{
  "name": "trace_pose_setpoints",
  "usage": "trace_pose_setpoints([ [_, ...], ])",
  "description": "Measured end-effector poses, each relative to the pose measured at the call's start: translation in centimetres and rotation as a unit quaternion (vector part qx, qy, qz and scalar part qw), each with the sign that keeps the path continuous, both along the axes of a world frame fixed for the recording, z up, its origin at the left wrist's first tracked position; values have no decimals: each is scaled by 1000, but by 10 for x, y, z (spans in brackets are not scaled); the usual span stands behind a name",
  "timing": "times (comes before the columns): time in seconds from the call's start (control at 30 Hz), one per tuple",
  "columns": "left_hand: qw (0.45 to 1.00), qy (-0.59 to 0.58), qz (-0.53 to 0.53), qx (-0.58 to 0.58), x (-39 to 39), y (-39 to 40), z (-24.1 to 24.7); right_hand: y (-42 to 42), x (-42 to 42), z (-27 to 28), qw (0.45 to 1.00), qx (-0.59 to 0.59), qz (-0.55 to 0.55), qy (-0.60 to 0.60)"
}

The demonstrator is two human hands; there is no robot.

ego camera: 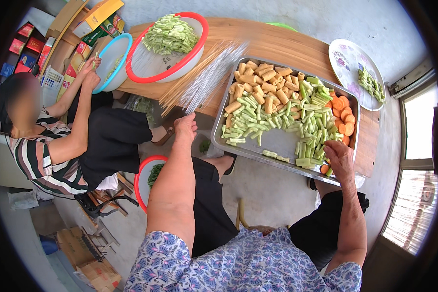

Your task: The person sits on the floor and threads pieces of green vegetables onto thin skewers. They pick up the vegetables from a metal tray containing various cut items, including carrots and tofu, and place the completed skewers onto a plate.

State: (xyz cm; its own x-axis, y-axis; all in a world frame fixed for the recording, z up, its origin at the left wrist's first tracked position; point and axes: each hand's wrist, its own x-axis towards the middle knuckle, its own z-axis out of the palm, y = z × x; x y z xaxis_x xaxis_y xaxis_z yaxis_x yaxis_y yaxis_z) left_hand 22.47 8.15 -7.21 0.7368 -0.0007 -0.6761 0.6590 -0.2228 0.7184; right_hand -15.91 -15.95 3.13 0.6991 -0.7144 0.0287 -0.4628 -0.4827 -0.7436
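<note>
My left hand (185,128) reaches to the near ends of a bundle of thin metal skewers (213,78). Its fingertips meet the skewer ends, but whether they pinch one is unclear. Beside the metal bundle lie wooden skewers (184,87). Over the right side of a metal tray (257,146) is my right hand (340,160), fingers curled by the cut green stalks (310,126); the hand hides what its fingertips touch. Brown tubular pieces (268,85) fill the tray's back left, and orange carrot slices (345,113) its right side.
The wooden table (237,31) also bears an oval floral plate (356,78) with skewered green pieces and a red-rimmed basin (188,71) piled with more. At left, a seated person (73,135) works over a blue-rimmed basin (111,82). Another red-rimmed basin (140,182) is beside my left arm.
</note>
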Motion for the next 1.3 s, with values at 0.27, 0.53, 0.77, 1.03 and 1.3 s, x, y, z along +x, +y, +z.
trace_pose_setpoints([
  [0.27,1000,-17,-9,-3,-6,-30,-13,-1,6,-6,997,76,-28,-6],
  [0.53,994,-86,66,-19,-4,-38,-21,-5,10,-5,998,58,-25,3],
  [0.77,989,-49,128,-47,-12,-32,3,-6,12,-8,997,74,-10,-5],
  [1.03,970,-81,174,-147,-37,-28,80,-6,15,-20,999,37,1,-1],
  [1.3,903,-290,-116,-293,-88,-42,132,7,41,1,995,-56,-57,-64],
])
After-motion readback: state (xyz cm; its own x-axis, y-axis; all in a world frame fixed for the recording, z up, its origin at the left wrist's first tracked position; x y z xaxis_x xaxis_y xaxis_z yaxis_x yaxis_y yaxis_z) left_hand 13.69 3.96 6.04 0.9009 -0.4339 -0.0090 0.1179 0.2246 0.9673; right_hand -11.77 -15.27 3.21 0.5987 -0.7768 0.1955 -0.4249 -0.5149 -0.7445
